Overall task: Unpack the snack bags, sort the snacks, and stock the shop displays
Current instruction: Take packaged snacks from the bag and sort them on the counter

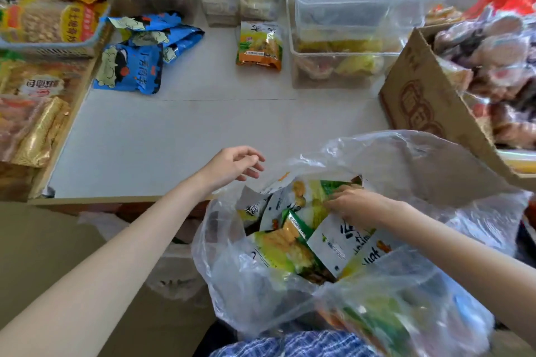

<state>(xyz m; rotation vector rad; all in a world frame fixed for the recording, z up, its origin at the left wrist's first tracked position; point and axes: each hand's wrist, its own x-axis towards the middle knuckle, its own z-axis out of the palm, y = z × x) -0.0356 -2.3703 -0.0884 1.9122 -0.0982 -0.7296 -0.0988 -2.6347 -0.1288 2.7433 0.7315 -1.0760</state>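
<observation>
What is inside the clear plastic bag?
The plastic bag holds green and yellow snack packets; the right hand reaches among them. Packets deeper down are covered.

White tabletop (185,130) with a thin seam across it, bright even light. Wooden shelf edge (65,130) along its left side. Tan floor (43,240) below, possibly cardboard, too blurred to tell.

A white table (185,130) carries a pile of blue snack packets (136,58) at its left, one green-and-yellow snack packet (260,45) near the middle back, clear plastic bins (342,66) beside it, and a cardboard box (429,95) at the right.
</observation>
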